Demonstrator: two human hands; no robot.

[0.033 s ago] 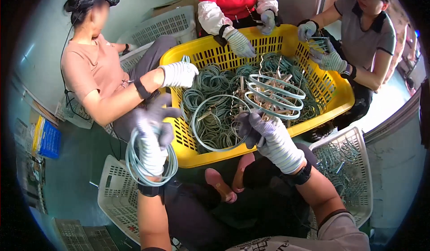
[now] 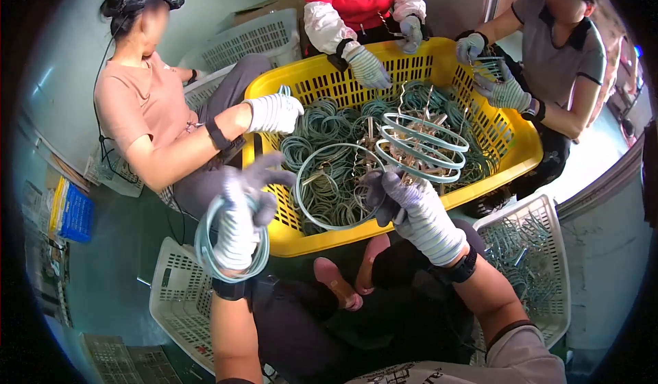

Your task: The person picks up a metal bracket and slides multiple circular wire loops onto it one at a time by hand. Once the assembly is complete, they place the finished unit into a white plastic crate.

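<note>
My left hand [image 2: 245, 209], in a striped glove with grey fingertips, is up at the yellow basket's near left corner. Its fingers are stretched apart and blurred, and they hold nothing. Around its wrist hang several pale blue-green rings [image 2: 203, 247]. My gloved right hand [image 2: 419, 214] is closed at the basket's near rim. A large single ring [image 2: 297, 187] stands out to the left of its fingertips. More such rings [image 2: 439, 178] fan out above it, near copper-coloured twisted strips [image 2: 403, 96]. The exact grip is hidden by the fingers.
The yellow basket [image 2: 329, 245] holds many ring bundles [image 2: 336, 120]. Co-workers with gloved hands [image 2: 275, 113] sit left, far and right around it. A white basket [image 2: 558, 247] with metal parts stands at my right, another white basket [image 2: 168, 274] at my left.
My left hand has moved a little to the right, toward the large ring, with the rings still around its wrist. My right hand and its rings have barely shifted.
</note>
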